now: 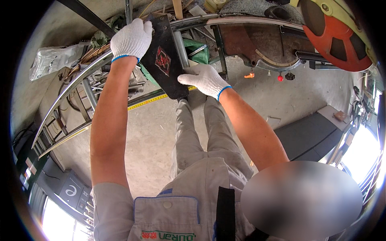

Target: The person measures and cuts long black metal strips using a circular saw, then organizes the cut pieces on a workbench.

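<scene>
A flat black panel [160,72] with a red diamond emblem slants between my hands. My left hand [132,39], in a white knit glove with a blue cuff, is closed at its upper left edge, beside an upright metal bar [128,12]. What those fingers hold is hidden. On the panel's lower right edge, my right hand [204,81], gloved alike, is closed with the thumb on top and the other fingers mostly out of sight. A yellow measuring tape [146,102] stretches along a rail behind the panel's lower end.
A curved metal railing frame [66,86] spans the left side. To the right stand a saw with a red guard [337,42] and a bench with a red knob [280,78]. A white plastic bag [54,60] lies far left; a dark grey board [307,136] rests on the floor.
</scene>
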A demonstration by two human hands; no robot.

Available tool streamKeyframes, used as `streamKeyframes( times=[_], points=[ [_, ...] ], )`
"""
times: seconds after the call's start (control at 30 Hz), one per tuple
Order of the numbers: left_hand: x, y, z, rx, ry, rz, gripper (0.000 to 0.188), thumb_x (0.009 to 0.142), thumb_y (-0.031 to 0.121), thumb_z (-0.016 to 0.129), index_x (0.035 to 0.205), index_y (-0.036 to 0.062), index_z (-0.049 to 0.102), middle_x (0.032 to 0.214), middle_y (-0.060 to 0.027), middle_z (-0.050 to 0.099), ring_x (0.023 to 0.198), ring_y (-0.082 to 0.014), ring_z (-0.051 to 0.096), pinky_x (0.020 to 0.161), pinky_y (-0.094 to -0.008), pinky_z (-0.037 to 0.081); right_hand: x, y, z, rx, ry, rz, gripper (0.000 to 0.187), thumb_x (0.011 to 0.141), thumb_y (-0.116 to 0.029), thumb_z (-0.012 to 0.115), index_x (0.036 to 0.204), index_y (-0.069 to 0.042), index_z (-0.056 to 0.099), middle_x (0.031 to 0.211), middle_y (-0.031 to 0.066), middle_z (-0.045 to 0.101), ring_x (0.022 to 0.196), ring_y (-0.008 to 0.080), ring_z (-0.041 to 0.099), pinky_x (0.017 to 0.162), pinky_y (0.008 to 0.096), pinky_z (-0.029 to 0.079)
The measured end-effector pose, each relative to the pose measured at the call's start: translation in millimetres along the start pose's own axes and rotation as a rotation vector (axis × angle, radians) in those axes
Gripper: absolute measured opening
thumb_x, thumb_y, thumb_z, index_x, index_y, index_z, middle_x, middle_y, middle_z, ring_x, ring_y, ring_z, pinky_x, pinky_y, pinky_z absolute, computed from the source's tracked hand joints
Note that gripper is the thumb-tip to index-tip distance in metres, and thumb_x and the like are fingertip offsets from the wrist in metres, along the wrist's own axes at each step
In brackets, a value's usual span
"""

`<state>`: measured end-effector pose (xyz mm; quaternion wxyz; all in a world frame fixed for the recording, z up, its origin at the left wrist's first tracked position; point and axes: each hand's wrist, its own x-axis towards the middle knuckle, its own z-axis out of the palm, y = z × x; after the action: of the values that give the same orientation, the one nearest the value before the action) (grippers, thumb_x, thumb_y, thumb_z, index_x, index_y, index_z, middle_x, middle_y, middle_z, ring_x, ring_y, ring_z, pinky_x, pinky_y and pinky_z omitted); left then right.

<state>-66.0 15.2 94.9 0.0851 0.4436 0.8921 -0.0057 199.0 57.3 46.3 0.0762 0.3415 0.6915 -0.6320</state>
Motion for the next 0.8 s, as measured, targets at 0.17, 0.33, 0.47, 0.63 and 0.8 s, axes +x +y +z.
streamKeyframes(
  times=[0.17,0.33,0.47,0.63,0.8],
  points=[
    [1.0,0.1,-0.4,0.009,-0.002,0.005,0.048,0.102,0.049,0.042,0.099,0.0075,0.064,0.091,-0.0240,0.071,0.089,-0.0443,0.069,0.078,-0.0562,0.054,3.7,5.7,3.2,0.026,-0.005,-0.003,0.053,0.085,-0.054,0.071,0.105,-0.005,0.076,0.090,0.0175,0.073,0.085,0.0301,0.068,0.079,0.0393,0.050],
    [-0.6,-1.7,-1.6,0.025,-0.020,-0.005,0.047,0.102,0.049,0.041,0.100,0.0075,0.064,0.090,-0.0235,0.072,0.088,-0.0439,0.069,0.079,-0.0564,0.054,1.3,-3.5,0.2,-0.007,-0.025,0.034,0.055,0.085,-0.054,0.072,0.104,-0.003,0.075,0.088,0.0185,0.072,0.084,0.0289,0.068,0.078,0.0391,0.049],
    [-0.8,-0.8,-1.6,0.013,-0.008,0.008,0.048,0.102,0.049,0.041,0.100,0.0075,0.064,0.091,-0.0236,0.072,0.088,-0.0440,0.070,0.079,-0.0562,0.054,0.3,-8.3,-4.0,-0.023,-0.060,0.060,0.051,0.087,-0.041,0.075,0.114,0.002,0.073,0.100,0.0145,0.076,0.090,0.0188,0.069,0.083,0.0321,0.051],
    [-0.3,1.6,-0.5,0.001,-0.010,-0.010,0.048,0.102,0.049,0.041,0.102,0.0080,0.066,0.091,-0.0237,0.072,0.089,-0.0441,0.069,0.079,-0.0563,0.054,-1.3,-9.7,-5.2,-0.012,-0.065,0.044,0.051,0.087,-0.040,0.074,0.115,0.003,0.072,0.102,0.0152,0.076,0.093,0.0195,0.069,0.085,0.0325,0.051],
    [0.4,3.7,-2.8,-0.002,-0.024,-0.024,0.049,0.101,0.050,0.041,0.102,0.0074,0.066,0.092,-0.0243,0.071,0.090,-0.0444,0.069,0.080,-0.0563,0.054,-0.3,-5.7,-5.1,0.000,-0.060,0.050,0.050,0.088,-0.038,0.074,0.116,0.003,0.071,0.104,0.0159,0.076,0.096,0.0200,0.069,0.088,0.0322,0.051]
  ],
)
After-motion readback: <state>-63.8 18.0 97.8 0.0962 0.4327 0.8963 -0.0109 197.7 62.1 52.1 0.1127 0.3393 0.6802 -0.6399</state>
